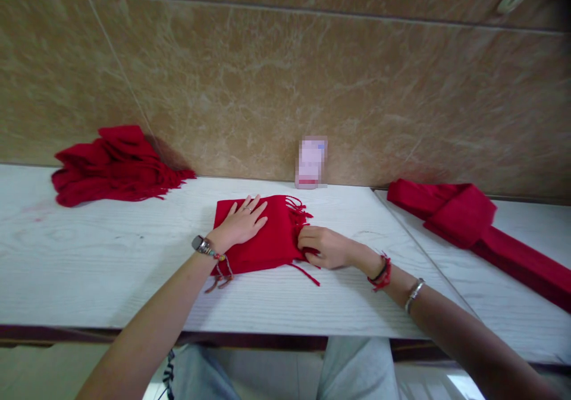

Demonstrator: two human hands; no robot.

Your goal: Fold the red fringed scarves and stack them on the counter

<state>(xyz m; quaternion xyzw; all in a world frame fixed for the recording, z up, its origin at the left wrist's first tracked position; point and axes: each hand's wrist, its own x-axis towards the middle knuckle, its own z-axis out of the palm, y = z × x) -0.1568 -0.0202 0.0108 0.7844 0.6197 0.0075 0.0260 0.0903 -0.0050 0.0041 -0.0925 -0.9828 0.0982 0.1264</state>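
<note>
A red fringed scarf [280, 230], folded into a rough rectangle, lies flat on the white table in front of me. Pressed on its left part is my left hand [243, 220], fingers spread and a ring on one of them. At the scarf's right edge my right hand [326, 246] has its fingers curled around the fringe. Tassels stick out above that hand, and one loose strand trails below it. What exactly sits inside the right fingers is partly hidden.
A crumpled red scarf [113, 171] rests at the back left, against the tiled wall [250, 84]. A blurred-out phone-like item [311, 163] leans on the wall. On the right lies a folded length of red cloth [464, 215]. The white table [147, 287] ends close to my legs.
</note>
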